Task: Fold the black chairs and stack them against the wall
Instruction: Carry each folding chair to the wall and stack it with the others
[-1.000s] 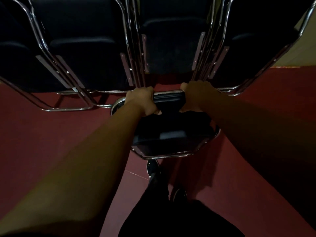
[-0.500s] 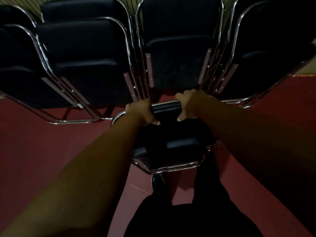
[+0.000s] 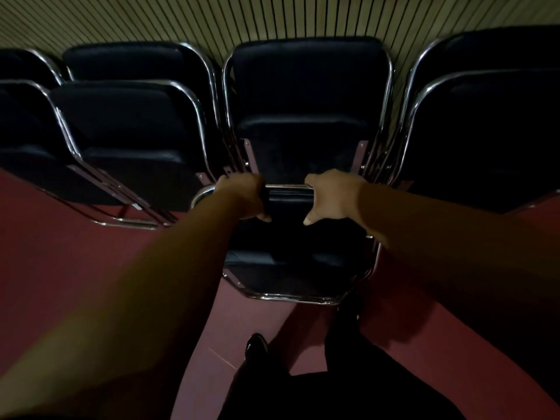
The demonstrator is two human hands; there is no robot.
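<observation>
A black folding chair (image 3: 298,268) with a chrome frame stands in front of me on the red floor. My left hand (image 3: 242,197) grips the left part of its top rail. My right hand (image 3: 328,198) grips the right part, thumb pointing down. Behind it, folded black chairs lean against the slatted wall (image 3: 272,16): a stack on the left (image 3: 127,128), one in the middle (image 3: 306,107) and a stack on the right (image 3: 485,125). The held chair's top rail is close to the foot of the middle folded chair.
The red floor (image 3: 60,253) spreads on both sides of the held chair. My dark trousers and a black shoe (image 3: 256,345) are just behind it. Chrome legs of the left stack (image 3: 127,219) reach out onto the floor.
The view has tilted upward, so the slatted wall and chair tops have come into sight. I have stepped closer with the chair. Both hands keep their grip on the top rail.
</observation>
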